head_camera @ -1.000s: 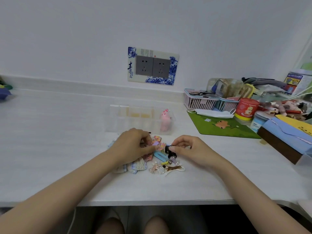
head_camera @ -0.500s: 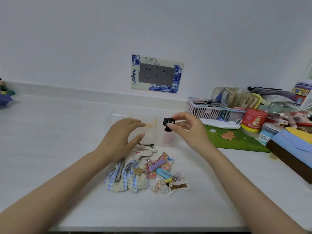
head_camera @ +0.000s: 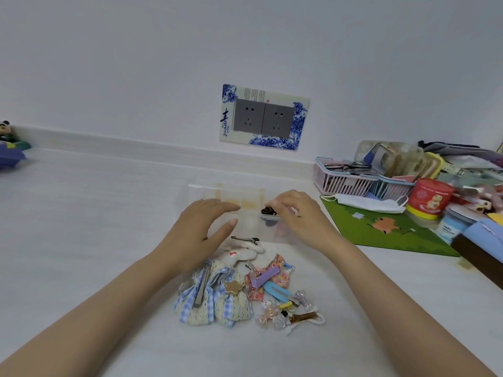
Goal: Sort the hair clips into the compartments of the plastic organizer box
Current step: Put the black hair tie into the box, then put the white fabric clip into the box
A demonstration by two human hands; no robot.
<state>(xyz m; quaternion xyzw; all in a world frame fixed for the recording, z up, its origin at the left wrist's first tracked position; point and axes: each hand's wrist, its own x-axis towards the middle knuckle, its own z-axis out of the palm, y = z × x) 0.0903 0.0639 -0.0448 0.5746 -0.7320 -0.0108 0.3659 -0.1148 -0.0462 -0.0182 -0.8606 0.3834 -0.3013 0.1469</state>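
A small black hair clip (head_camera: 268, 211) is pinched between the curled fingers (head_camera: 278, 204) of the right hand (head_camera: 298, 214), over the right part of the clear plastic organizer box (head_camera: 202, 189), which is set far on the white surface (head_camera: 81, 227). The left hand (head_camera: 201, 227) is held over the box's left part, fingers straight and slightly apart, with nothing gripped. A pile of coloured fabric and plastic hair clips (head_camera: 258, 289) is seen just near of the box.

right hand (head_camera: 296, 216) with black clip (head_camera: 268, 210) now off the pile (head_camera: 245, 292), over the organizer box (head_camera: 202, 190)
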